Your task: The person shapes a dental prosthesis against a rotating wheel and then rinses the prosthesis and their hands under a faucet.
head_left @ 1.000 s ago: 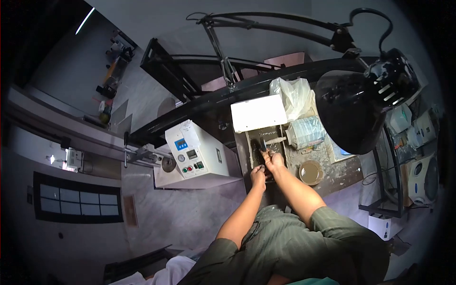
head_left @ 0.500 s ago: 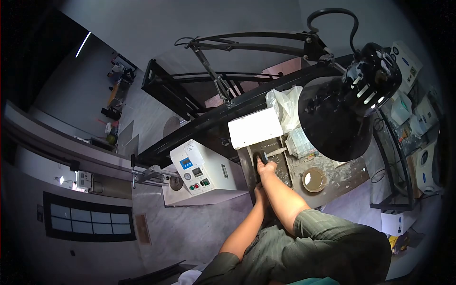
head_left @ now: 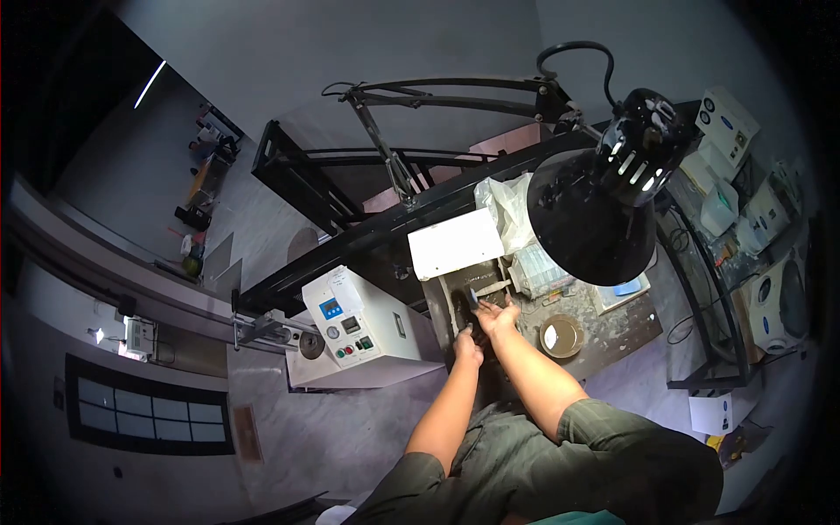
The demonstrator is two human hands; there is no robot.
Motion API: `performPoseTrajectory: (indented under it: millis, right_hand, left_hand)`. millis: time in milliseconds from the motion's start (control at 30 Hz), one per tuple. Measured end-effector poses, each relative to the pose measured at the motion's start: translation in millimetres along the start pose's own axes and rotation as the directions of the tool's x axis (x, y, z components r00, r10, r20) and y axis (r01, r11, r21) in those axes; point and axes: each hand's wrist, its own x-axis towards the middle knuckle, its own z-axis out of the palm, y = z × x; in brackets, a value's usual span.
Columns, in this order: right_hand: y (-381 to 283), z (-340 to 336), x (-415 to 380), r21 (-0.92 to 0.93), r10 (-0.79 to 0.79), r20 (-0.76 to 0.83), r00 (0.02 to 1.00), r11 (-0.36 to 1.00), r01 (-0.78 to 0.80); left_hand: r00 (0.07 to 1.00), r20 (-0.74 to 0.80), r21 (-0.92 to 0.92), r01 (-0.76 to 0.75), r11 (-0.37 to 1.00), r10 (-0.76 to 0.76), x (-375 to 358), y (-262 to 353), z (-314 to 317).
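We note right hand (head_left: 497, 317) fingers curled about a small dark tool (head_left: 473, 298), seemingly, over the grimy work tray (head_left: 455, 284), left hand (head_left: 466, 346) clenched just beside, grip unclear, both forearms stretched forward.

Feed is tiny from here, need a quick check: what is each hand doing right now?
Left hand: at the dark tray, grip cannot be told.
Right hand: closed around a small tool, apparently.

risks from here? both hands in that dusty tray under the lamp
1. The right hand works close to the small tool in the tray; a slip could nick fingers.
2. The black lamp hangs just above and hides part of the bench.
3. The round dish sits by the right forearm and could get knocked.
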Motion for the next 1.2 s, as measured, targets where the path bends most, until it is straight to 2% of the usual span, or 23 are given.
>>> performPoseTrajectory:
  millis: [67, 133, 200, 267, 333, 400, 433, 467, 533, 600, 667, 700, 733, 833, 867, 933, 967, 1000, 1067, 1100, 1133, 1167, 1200]
  right_hand:
    - [-12, 22, -37, -0.079, 0.078, 0.015, 0.997, 0.994, -0.077]
    - [-26, 26, -49, -0.162, 0.146, 0.085, 0.986, 0.978, -0.131]
    - [-43, 29, -63, -0.297, 0.172, 0.061, 0.983, 0.943, -0.147]
    - [-57, 29, -77, -0.563, 0.097, 0.127, 0.987, 0.827, -0.009]
    - [-66, 40, -100, -0.6, 0.027, 0.106, 0.994, 0.799, 0.042]
    - [-84, 33, -103, -0.641, 0.137, 0.156, 0.978, 0.767, -0.005]
    - [-90, 31, -107, -0.65, 0.143, 0.157, 0.977, 0.76, -0.007]
    - [-95, 27, -111, -0.651, 0.144, 0.153, 0.978, 0.759, -0.009]
    - [-104, 25, -121, -0.708, 0.198, 0.203, 0.959, 0.706, 0.004]
    - [-113, 22, -124, -0.728, 0.203, 0.197, 0.959, 0.686, 0.005]
    - [-123, 17, -131, -0.682, 0.206, 0.173, 0.963, 0.73, -0.034]
    - [-127, 17, -135, -0.683, 0.209, 0.173, 0.963, 0.729, -0.035]
    - [-131, 15, -137, -0.684, 0.21, 0.172, 0.962, 0.728, -0.036]
    - [-143, 9, -139, -0.666, 0.214, 0.182, 0.96, 0.745, -0.04]
    - [-143, 6, -137, -0.667, 0.216, 0.177, 0.96, 0.743, -0.045]
    - [-145, 7, -144, -0.681, 0.206, 0.195, 0.959, 0.732, -0.019]
    - [-144, 7, -145, -0.685, 0.149, 0.14, 0.979, 0.728, -0.013]
    - [-145, 6, -146, -0.689, 0.192, 0.196, 0.962, 0.725, -0.005]
    - [-148, 6, -147, -0.675, 0.198, 0.216, 0.956, 0.738, 0.0]
    - [-148, 11, -154, -0.671, 0.19, 0.227, 0.955, 0.741, 0.012]
    - [-152, 9, -153, -0.663, 0.206, 0.26, 0.943, 0.749, 0.019]
    - [-155, 11, -155, -0.664, 0.221, 0.278, 0.935, 0.747, 0.021]
    - [-156, 14, -160, -0.652, 0.207, 0.264, 0.942, 0.758, 0.016]
  left_hand:
    - [0.995, 0.074, -0.071, -0.056, 0.996, 0.061, 7, 4, 10]
    - [0.997, 0.054, -0.182, -0.037, 0.983, 0.048, 27, 10, 21]
    - [1.0, 0.016, -0.251, 0.008, 0.968, -0.004, 42, 17, 39]
    - [0.973, -0.041, -0.528, 0.173, 0.831, -0.229, 68, 21, 51]
    - [0.973, 0.054, -0.445, 0.223, 0.867, -0.223, 81, 17, 47]
    - [0.978, -0.124, -0.628, 0.055, 0.776, -0.17, 87, 9, 53]
    - [0.921, 0.105, -0.687, 0.34, 0.642, -0.375, 90, 17, 42]
    - [0.92, 0.103, -0.689, 0.339, 0.64, -0.378, 94, 12, 44]
    - [0.833, -0.167, -0.818, 0.181, 0.546, -0.527, 63, 17, 73]
    - [0.861, -0.088, -0.85, 0.198, 0.488, -0.501, 77, 13, 63]
    - [0.77, 0.018, -0.896, 0.295, 0.331, -0.638, 63, 25, 62]
    - [0.798, -0.115, -0.938, 0.109, 0.329, -0.591, 53, 30, 70]
    - [0.798, -0.115, -0.938, 0.108, 0.328, -0.591, 55, 29, 68]
    - [0.87, -0.192, -0.823, 0.109, 0.557, -0.453, 53, 32, 59]
    - [0.869, -0.195, -0.825, 0.106, 0.555, -0.455, 54, 33, 56]
    - [0.942, -0.079, -0.708, 0.178, 0.684, -0.326, 51, 33, 49]
    - [0.964, -0.075, -0.739, 0.117, 0.663, -0.254, 51, 31, 44]
    - [0.978, -0.082, -0.767, 0.061, 0.639, -0.192, 52, 31, 38]
    - [0.964, -0.081, -0.757, 0.104, 0.645, -0.252, 18, 51, 49]
    - [0.953, 0.294, -0.554, 0.115, 0.825, 0.065, 34, 40, 20]
    - [0.996, 0.063, -0.402, 0.078, 0.912, -0.057, 39, 49, 22]
    - [0.995, 0.021, -0.35, 0.103, 0.931, -0.103, 12, 61, 32]
    - [0.997, 0.068, -0.379, -0.006, 0.925, 0.035, 13, 61, 22]
